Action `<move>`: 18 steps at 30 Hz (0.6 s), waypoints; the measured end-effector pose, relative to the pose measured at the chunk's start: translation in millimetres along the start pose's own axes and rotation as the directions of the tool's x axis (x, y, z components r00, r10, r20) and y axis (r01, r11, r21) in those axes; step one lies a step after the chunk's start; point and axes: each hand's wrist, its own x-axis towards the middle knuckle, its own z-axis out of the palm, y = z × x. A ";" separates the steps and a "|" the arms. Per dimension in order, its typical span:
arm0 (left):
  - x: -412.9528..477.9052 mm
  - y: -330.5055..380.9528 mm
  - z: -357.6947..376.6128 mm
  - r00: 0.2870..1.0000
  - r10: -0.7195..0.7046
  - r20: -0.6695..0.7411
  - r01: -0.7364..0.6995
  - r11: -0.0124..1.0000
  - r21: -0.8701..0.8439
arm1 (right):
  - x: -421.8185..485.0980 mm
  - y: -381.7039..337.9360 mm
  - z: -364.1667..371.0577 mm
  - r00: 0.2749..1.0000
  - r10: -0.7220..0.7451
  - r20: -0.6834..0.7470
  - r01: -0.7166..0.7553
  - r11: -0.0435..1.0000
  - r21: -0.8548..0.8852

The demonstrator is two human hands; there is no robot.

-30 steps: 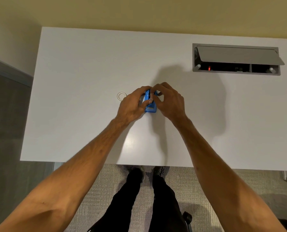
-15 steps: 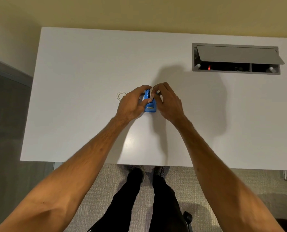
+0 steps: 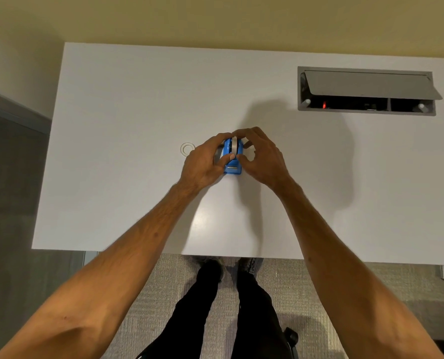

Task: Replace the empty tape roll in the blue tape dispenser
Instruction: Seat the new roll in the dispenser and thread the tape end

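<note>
The blue tape dispenser [image 3: 233,169] stands on the white table [image 3: 127,104], its cutter end toward me. A pale tape roll [image 3: 234,145] sits edge-up in its top slot. My left hand [image 3: 202,164] wraps the dispenser's left side, thumb across its middle. My right hand [image 3: 263,158] closes on the right side, fingertips touching the top of the roll. A small clear empty tape ring [image 3: 187,148] lies flat on the table just left of my left hand.
An open grey cable box [image 3: 366,90] with a raised lid is set into the table at the back right. The table's near edge runs just above my legs and shoes. A wall stands behind the table.
The tape roll now shows in the dispenser's top slot between my fingers. Both hands have stayed clasped around the dispenser, shifting their fingers only slightly.
</note>
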 end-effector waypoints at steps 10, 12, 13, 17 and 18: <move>-2.3 2.6 -5.2 0.999 0.011 0.048 -0.007 0.998 -0.070 | 6.0 8.3 5.2 0.999 -0.042 0.031 0.046 0.992 -0.119; -2.4 1.0 -6.1 0.997 0.009 0.072 -0.002 0.996 -0.086 | 6.8 8.4 4.4 0.998 -0.046 0.031 0.050 0.989 -0.136; -2.3 -0.2 -6.1 0.997 0.009 0.082 -0.002 0.996 -0.089 | 6.9 8.0 3.9 0.998 -0.047 0.032 0.051 0.990 -0.135; -2.3 -4.7 -2.5 0.995 0.006 0.104 0.006 0.994 -0.113 | 6.3 6.4 1.6 0.999 -0.032 0.040 0.036 0.992 -0.121; -2.2 -5.6 -1.7 0.994 0.001 0.106 0.011 0.993 -0.118 | 5.9 6.0 1.7 0.999 -0.024 0.036 0.029 0.993 -0.118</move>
